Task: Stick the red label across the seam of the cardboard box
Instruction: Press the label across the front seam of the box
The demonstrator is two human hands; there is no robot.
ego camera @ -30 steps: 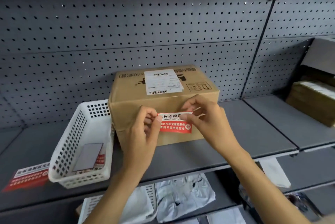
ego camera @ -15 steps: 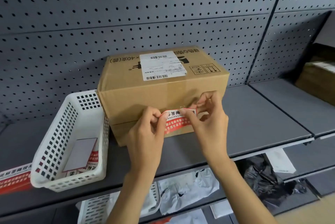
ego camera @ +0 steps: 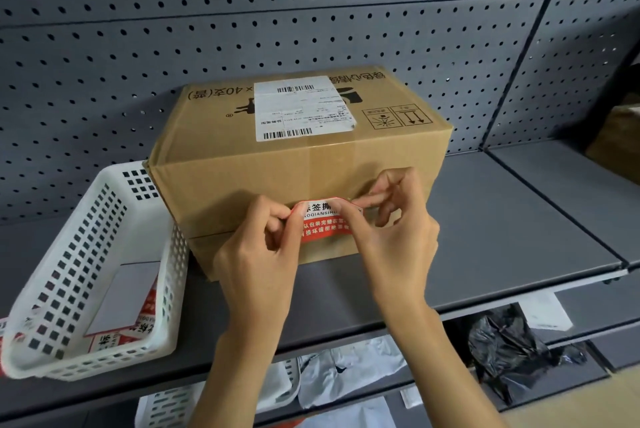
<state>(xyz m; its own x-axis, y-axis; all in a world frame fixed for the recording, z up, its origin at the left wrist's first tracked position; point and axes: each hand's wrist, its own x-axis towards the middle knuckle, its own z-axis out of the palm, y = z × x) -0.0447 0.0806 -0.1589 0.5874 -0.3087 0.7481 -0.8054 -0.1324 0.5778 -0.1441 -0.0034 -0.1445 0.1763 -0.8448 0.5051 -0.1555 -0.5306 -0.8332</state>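
A brown cardboard box (ego camera: 277,171) stands on the grey shelf, with a white shipping label on top and a horizontal seam low on its front face. The red label (ego camera: 322,230) with white print lies against that front face, over the seam. My left hand (ego camera: 259,254) pinches the label's left end. My right hand (ego camera: 384,230) pinches its upper right end, fingers spread. The label's top edge curls a little off the cardboard; its lower red part sits flat on the box.
A white perforated basket (ego camera: 90,275) with more red labels and a grey backing sheet stands left of the box. Grey pegboard (ego camera: 242,29) rises behind. The shelf (ego camera: 519,219) runs right to another box. Below hang white and black bags (ego camera: 512,351).
Both hands carried the label closer to the box front and down over the seam. The view moved nearer to the box.
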